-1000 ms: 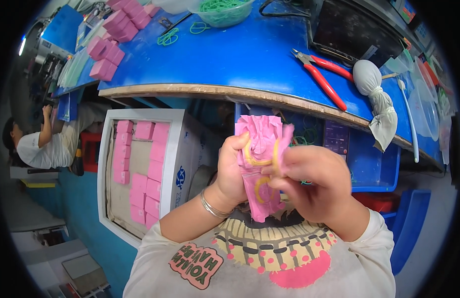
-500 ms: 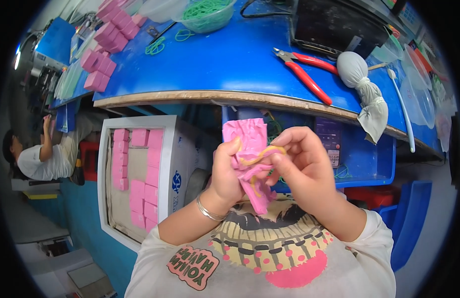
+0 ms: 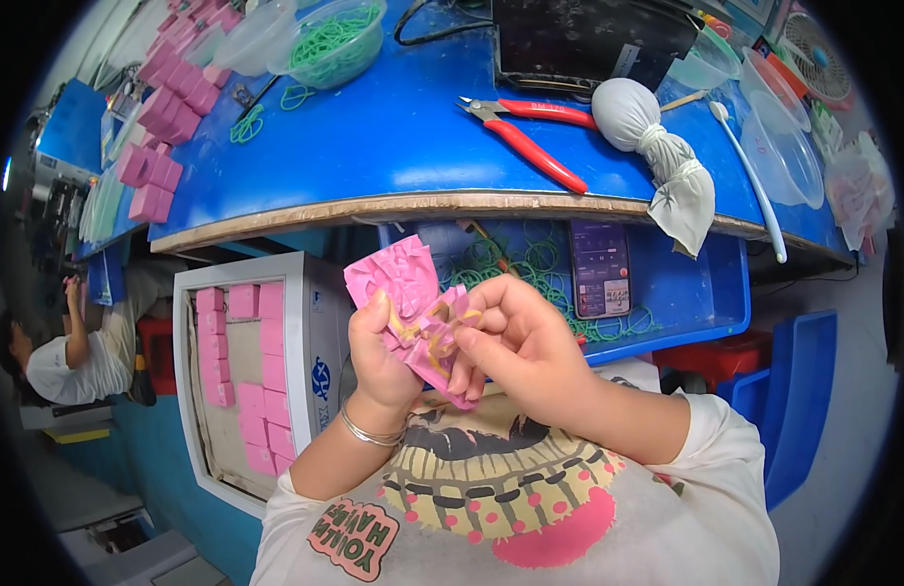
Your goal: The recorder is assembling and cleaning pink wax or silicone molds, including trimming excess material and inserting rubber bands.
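A soft pink rubber mould, cut into folded flaps with yellowish strips along some edges, is held in front of my chest. My left hand is closed around its lower left side, thumb lying on the front. Fingers of my right hand pinch a yellow-edged flap at the mould's right side. Whether anything sits within the folds is hidden by my fingers. Behind my hands, a blue drawer holds green looped pieces and a phone.
On the blue bench lie red-handled cutters, a tied grey cloth pouch, a toothbrush and a bowl of green pieces. Pink blocks are stacked left; others fill a white-framed case. A person sits far left.
The mould has tilted to the left and its upper flap has spread open. The right hand's pinch has shifted along the yellow-edged flap. The view has shifted, showing more of the drawer.
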Demonstrator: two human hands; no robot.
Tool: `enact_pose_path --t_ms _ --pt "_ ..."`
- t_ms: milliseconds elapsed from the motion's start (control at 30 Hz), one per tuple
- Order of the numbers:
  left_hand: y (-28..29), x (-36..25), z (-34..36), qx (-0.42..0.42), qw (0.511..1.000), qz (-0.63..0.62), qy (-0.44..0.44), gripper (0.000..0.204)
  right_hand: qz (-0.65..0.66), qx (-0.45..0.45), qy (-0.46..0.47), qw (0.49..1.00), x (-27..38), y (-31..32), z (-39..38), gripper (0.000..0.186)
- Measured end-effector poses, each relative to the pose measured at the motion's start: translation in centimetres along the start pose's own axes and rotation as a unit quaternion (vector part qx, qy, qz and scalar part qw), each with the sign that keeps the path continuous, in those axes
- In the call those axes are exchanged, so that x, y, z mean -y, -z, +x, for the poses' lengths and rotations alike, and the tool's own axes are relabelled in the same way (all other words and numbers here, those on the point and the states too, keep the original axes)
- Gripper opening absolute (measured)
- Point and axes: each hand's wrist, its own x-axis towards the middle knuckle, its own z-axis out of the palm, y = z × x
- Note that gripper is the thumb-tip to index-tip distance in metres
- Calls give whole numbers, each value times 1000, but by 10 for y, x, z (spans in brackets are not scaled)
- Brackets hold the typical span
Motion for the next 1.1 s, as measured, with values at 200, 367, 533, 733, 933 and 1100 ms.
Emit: enact_pose_path --t_ms 200,367,533,733,933,1100 --pt "-10 5 -3 5 1000 2 -29 43 -154 -21 51 986 -25 16 14 16" --pt "2 9 -3 12 1000 4 -16 43 -277 -24 35 960 -18 14 13 21" --pt "-5 8 -3 2 1000 -3 -16 42 -226 -40 102 968 -29 19 17 21" --pt "-10 10 -4 10 1000 6 14 47 -310 -35 115 943 -21 19 18 22" --pt "2 14 3 144 985 -76 61 62 -399 -95 224 884 -9 19 20 30" --pt "-13 5 -5 131 987 -27 95 57 -411 -39 301 860 -7 33 23 29"
